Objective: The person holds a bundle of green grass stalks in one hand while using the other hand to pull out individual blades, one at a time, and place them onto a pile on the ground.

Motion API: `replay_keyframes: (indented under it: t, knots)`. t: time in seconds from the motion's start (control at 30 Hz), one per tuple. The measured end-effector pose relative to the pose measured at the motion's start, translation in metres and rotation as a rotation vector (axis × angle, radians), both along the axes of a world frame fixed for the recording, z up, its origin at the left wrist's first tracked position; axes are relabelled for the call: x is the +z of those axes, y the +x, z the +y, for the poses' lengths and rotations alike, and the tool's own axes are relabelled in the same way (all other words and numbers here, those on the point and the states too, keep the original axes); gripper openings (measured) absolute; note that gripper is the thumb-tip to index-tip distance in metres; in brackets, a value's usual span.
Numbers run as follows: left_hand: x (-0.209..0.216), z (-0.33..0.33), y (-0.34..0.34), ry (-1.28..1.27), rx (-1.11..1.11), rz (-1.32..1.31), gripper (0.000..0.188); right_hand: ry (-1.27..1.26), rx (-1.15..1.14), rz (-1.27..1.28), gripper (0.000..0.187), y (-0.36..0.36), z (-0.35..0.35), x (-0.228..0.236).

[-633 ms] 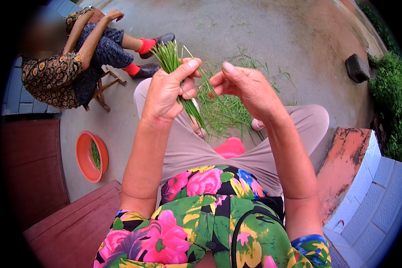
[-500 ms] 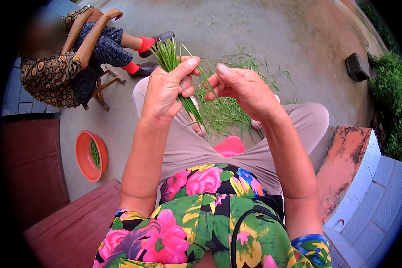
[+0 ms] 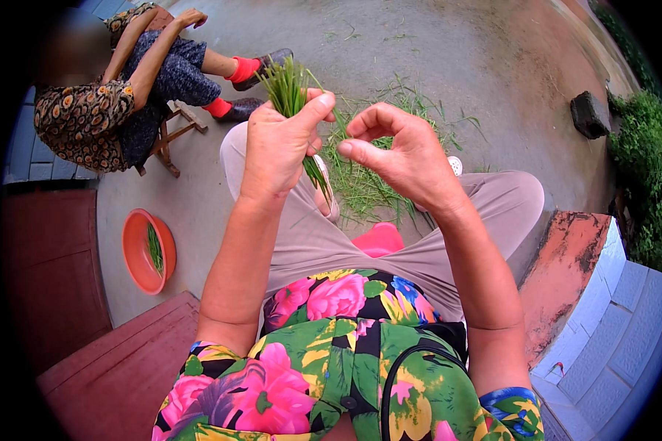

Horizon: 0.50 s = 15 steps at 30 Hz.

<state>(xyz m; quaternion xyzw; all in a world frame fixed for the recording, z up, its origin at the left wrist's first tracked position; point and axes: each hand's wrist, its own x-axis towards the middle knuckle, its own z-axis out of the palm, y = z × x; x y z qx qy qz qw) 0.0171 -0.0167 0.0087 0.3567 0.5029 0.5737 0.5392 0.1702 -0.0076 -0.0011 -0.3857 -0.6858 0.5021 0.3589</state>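
My left hand (image 3: 281,147) is closed around a bunch of chives (image 3: 287,87), thin green blades whose upper ends fan out above the thumb. The lower ends (image 3: 318,178) of the bunch hang below the palm, over my left shin. To the right of it, my right hand (image 3: 404,151) is raised with thumb and forefinger curled toward each other in a pinch. Its fingertips are close to a thin green blade, but whether they grip it is too fine to make out. Beneath both hands, loose green trimmings (image 3: 375,187) lie spread on the ground between my feet.
An orange basin (image 3: 136,253) with some green stalks inside stands at the left. Beyond it another person (image 3: 88,125) sits on a wooden stool (image 3: 171,140). A dark block (image 3: 590,115) and bushes (image 3: 643,147) are at the right. Something pink (image 3: 379,240) shows between my thighs.
My right hand has turned and its fingers have curled, with the thumb now lower. The left hand and bunch have shifted slightly right, and the bunch stands more upright.
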Motion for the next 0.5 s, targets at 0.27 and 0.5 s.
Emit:
replay_keyframes:
  t: [0.27,0.5]
  knots:
    - [0.0039,-0.0008,0.002,0.012,0.017,0.041,0.014,-0.031,-0.064,0.004,0.015,0.0023,0.0006,-0.0013]
    - [0.0065,-0.0022,0.0022,0.037,0.026,0.008,0.012,-0.266,0.001,0.21,0.014,0.0027,0.0069,-0.0068]
